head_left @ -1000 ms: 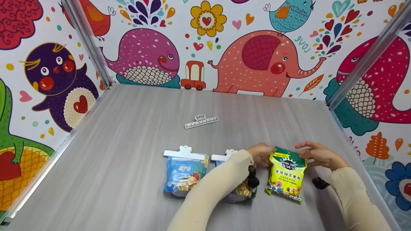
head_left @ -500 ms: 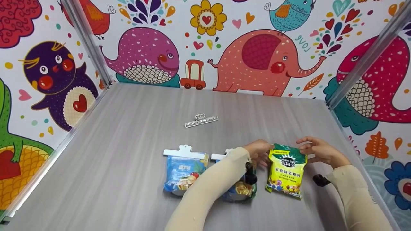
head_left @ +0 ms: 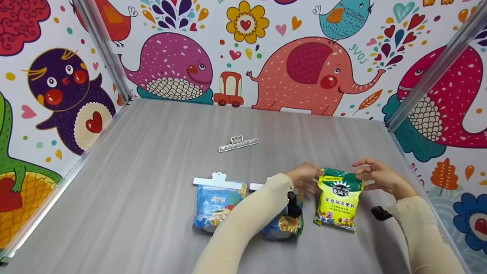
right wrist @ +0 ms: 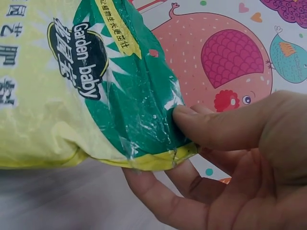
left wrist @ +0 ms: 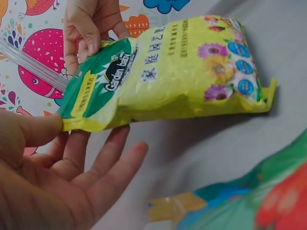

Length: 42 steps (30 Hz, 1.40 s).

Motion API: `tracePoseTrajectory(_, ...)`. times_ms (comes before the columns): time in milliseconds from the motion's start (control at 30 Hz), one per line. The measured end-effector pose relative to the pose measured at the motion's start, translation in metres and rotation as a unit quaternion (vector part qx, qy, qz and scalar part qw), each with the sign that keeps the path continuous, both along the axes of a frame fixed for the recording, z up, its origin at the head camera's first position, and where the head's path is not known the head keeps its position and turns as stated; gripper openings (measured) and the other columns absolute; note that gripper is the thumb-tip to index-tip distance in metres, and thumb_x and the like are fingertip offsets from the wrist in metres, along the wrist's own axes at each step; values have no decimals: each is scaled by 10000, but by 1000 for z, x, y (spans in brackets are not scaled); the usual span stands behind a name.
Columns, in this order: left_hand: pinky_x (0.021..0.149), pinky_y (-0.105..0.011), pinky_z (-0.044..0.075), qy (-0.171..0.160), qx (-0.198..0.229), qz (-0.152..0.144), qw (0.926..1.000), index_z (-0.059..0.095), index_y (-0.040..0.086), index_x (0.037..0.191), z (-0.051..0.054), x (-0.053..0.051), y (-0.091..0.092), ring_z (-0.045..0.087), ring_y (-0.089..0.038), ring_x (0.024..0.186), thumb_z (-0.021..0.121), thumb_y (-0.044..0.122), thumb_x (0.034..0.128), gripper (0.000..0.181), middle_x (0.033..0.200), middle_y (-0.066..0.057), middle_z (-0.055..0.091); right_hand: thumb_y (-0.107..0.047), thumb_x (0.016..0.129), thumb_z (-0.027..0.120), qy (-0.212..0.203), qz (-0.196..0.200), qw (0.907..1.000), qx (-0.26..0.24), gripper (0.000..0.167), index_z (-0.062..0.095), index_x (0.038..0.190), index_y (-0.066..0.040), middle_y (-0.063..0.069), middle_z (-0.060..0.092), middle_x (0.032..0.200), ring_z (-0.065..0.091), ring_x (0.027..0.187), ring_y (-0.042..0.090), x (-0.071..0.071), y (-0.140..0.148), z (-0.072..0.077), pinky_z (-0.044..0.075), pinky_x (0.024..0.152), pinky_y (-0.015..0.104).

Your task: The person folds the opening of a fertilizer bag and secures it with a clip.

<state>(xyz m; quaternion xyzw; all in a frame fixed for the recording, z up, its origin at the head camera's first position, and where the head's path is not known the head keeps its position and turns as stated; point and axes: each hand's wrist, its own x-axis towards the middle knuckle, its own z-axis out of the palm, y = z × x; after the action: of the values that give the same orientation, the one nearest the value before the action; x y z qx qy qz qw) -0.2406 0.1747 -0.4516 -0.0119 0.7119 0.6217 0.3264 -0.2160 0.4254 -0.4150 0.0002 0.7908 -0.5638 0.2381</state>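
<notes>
Nearest, at the bottom of the head view, two cream sleeves (head_left: 243,224) reach in over the worktop (head_left: 152,171), with a small black device (head_left: 380,213) at each wrist. The left sleeve crosses in front of a second blue bag (head_left: 283,228) and hides much of it; part of a white clip (head_left: 257,186) shows at that bag's top edge. Just beside it, to the left of the picture, lies a first blue bag (head_left: 215,203) with food printed on its front and a broad white clip (head_left: 219,182) along its top.

To the right of these is the yellow-and-green bag (head_left: 338,201), marked "Garden baby", between the two hands, its green end pointing away from the person. The left hand (head_left: 304,178) has its grip on one upper corner, thumb above and fingers beneath, the outer fingers spread. The right hand (head_left: 380,178) pinches the opposite upper corner, thumb pressed on the green film. That green end is raised; whether the bottom end touches the worktop I cannot tell.

Farther off, well apart from the bags, a silver clip (head_left: 238,144) with a piano-key pattern lies slightly aslant. Behind everything stands a white wall (head_left: 274,42) printed with a purple whale (head_left: 175,62), a coral elephant (head_left: 308,76) and a yellow flower (head_left: 246,22), with metal posts (head_left: 104,45) at its corners.
</notes>
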Motion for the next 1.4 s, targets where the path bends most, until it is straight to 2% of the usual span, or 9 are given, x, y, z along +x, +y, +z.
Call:
tracePoseTrajectory(267, 871, -505, 535, -85, 375, 129, 9992, 619, 64, 996, 4, -3, -3, 663, -327, 954, 567, 158, 1024, 111, 949, -109, 647, -7, 977, 583, 194, -59, 9996, -175, 246, 550, 1127, -199, -60, 698, 958, 654, 916, 116, 1, 1, 6, 569, 797, 344)
tracePoseTrajectory(400, 892, -532, 521, -64, 536, 102, 9985, 613, 60, 978, 6, -2, -5, 661, -331, 960, 569, 145, 1022, 105, 943, -104, 645, 0, 976, 585, 310, -75, 9994, -163, 249, 557, 1118, -202, -61, 702, 951, 663, 898, 121, 1, -1, 9, 572, 785, 339)
tracePoseTrajectory(567, 881, -531, 527, 82, 518, 35, 9986, 599, 78, 964, 9, -2, -8, 670, -312, 938, 571, 155, 1022, 101, 928, -82, 635, 5, 973, 594, 388, -110, 9991, -152, 249, 579, 1106, -205, -54, 707, 954, 674, 893, 128, 2, -2, 12, 575, 784, 343)
tracePoseTrajectory(700, 859, -499, 542, 327, 459, -48, 9984, 592, 88, 964, 12, -2, -9, 676, -284, 908, 579, 167, 1020, 98, 917, -66, 637, 4, 978, 587, 416, -131, 9989, -190, 243, 610, 1100, -205, -43, 706, 969, 680, 907, 136, 4, -1, 15, 575, 793, 350)
tracePoseTrajectory(900, 864, -511, 538, 444, 670, -117, 9967, 556, 103, 930, 13, -4, -12, 679, -299, 908, 585, 149, 1014, 101, 901, -63, 634, -2, 980, 588, 566, -194, 9982, -8, 262, 698, 1059, -227, -28, 686, 939, 684, 891, 126, 5, -3, 19, 578, 776, 339)
tracePoseTrajectory(1033, 862, -514, 539, 501, 734, -103, 9960, 556, 112, 920, 14, -6, -14, 685, -301, 906, 595, 141, 1008, 100, 899, -55, 641, -2, 981, 580, 693, -173, 9974, 96, 264, 731, 1073, -199, -42, 687, 959, 684, 889, 116, 5, -6, 22, 578, 766, 328)
tracePoseTrajectory(1267, 855, -489, 545, 585, 754, -123, 9954, 562, 122, 944, 17, -6, -18, 678, -267, 898, 609, 162, 1003, 85, 928, -38, 650, -45, 977, 616, 796, -198, 9962, 293, 212, 709, 1168, -38, -113, 688, 1030, 677, 923, 110, 7, -9, 29, 572, 789, 326)
tracePoseTrajectory(1400, 876, -511, 533, 672, 909, -85, 9936, 572, 119, 945, 19, -6, -22, 681, -267, 901, 618, 152, 998, 77, 941, -35, 651, -53, 977, 621, 889, -156, 9954, 334, 231, 687, 1190, 4, -111, 689, 1039, 674, 930, 108, 7, -12, 32, 569, 795, 318)
